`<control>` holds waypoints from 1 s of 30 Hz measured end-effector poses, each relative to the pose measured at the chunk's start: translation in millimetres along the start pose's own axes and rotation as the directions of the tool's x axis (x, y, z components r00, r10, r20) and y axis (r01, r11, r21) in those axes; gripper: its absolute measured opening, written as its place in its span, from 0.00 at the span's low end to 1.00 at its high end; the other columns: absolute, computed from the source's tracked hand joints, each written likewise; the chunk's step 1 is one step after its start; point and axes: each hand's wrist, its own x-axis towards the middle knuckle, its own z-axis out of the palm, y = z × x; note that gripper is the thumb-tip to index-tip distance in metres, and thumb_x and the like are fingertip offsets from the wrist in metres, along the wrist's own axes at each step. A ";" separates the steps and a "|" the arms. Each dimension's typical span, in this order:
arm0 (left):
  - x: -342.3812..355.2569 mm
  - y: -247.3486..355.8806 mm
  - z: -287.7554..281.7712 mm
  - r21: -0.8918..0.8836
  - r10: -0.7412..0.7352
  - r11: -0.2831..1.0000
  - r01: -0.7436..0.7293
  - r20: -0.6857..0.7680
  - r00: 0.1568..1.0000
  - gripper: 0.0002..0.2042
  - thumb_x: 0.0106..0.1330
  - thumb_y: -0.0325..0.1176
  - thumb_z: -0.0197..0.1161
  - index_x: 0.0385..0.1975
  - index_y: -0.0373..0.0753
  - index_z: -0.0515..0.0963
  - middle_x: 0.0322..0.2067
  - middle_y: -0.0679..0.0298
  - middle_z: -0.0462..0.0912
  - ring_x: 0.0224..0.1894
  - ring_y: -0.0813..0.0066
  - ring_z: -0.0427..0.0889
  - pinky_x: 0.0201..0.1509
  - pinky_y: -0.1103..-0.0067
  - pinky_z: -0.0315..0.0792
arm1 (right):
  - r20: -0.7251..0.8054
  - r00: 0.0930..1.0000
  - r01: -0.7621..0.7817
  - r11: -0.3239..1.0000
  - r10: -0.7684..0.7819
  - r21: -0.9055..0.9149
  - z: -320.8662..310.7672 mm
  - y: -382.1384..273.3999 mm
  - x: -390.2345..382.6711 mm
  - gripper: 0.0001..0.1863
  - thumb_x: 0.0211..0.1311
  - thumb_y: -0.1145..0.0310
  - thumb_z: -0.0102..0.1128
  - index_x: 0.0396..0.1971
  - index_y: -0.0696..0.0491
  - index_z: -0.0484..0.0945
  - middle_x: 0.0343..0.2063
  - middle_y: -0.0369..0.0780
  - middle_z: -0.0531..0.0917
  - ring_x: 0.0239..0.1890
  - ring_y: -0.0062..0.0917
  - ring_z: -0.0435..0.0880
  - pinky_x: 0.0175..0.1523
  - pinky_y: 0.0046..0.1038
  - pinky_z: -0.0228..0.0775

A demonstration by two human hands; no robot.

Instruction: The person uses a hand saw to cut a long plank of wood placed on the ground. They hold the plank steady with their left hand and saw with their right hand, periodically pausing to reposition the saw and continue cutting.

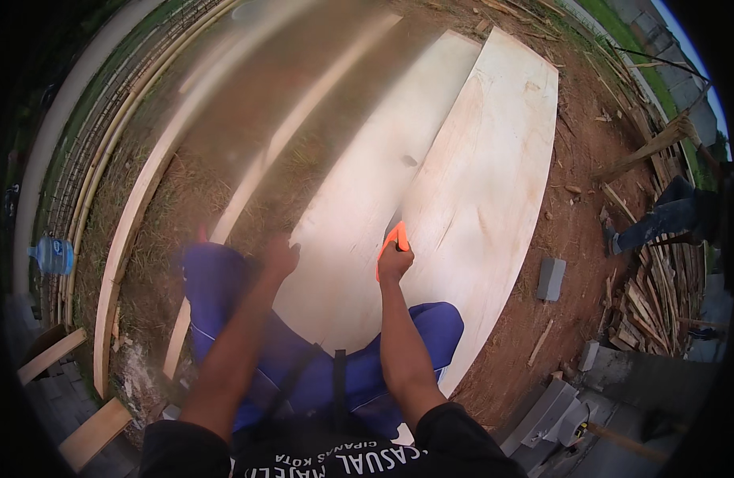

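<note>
My right hand is closed around the orange handle of a handsaw. A short dark stretch of its blade shows at the seam between two pale plywood parts. The right plywood part reaches farther out than the left plywood part, and their far ends are stepped. Near my knees I cannot tell whether the parts are joined. My left hand is at the left edge of the plywood, its fingers blurred. My legs in blue trousers are bent at the near end of the plywood.
Long timber beams lie on grass to the left, beside bamboo poles and a blue water jug. On the right are a grey block, scrap wood and another person's leg. Red soil surrounds the plywood.
</note>
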 end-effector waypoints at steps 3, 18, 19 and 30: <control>-17.3 34.8 7.7 -0.029 -0.061 0.998 0.059 -0.045 0.997 0.31 0.63 0.48 0.74 0.59 0.33 0.76 0.58 0.41 0.80 0.63 0.43 0.78 0.66 0.56 0.71 | -0.057 0.998 -0.038 0.998 0.040 0.040 -9.9 0.8 3.9 0.16 0.66 0.78 0.54 0.51 0.64 0.84 0.32 0.37 0.84 0.33 0.21 0.82 0.40 0.30 0.74; -29.2 -57.6 45.3 -0.076 -0.434 0.848 0.524 0.467 0.771 0.37 0.58 0.52 0.79 0.57 0.26 0.75 0.54 0.40 0.82 0.58 0.42 0.82 0.63 0.57 0.73 | -0.252 0.957 -0.146 0.989 0.141 -0.002 6.7 -15.8 -11.4 0.20 0.69 0.77 0.48 0.56 0.63 0.81 0.16 0.29 0.67 0.14 0.14 0.66 0.20 0.24 0.62; -35.2 -62.1 36.4 -0.033 -0.427 0.858 0.512 0.509 0.747 0.38 0.58 0.51 0.78 0.60 0.26 0.74 0.55 0.40 0.81 0.60 0.42 0.80 0.65 0.58 0.72 | -0.278 0.949 -0.160 0.987 0.148 -0.019 8.0 -18.8 -17.4 0.20 0.69 0.76 0.47 0.56 0.64 0.81 0.16 0.29 0.67 0.14 0.14 0.66 0.20 0.24 0.63; -73.6 -131.2 17.0 -0.145 -0.355 0.830 0.538 0.607 0.711 0.28 0.58 0.41 0.79 0.51 0.31 0.76 0.47 0.46 0.86 0.51 0.50 0.86 0.58 0.62 0.77 | -0.318 0.939 -0.166 0.982 0.130 -0.087 43.2 -16.9 -13.6 0.14 0.69 0.74 0.56 0.49 0.63 0.83 0.19 0.30 0.70 0.17 0.16 0.69 0.24 0.26 0.65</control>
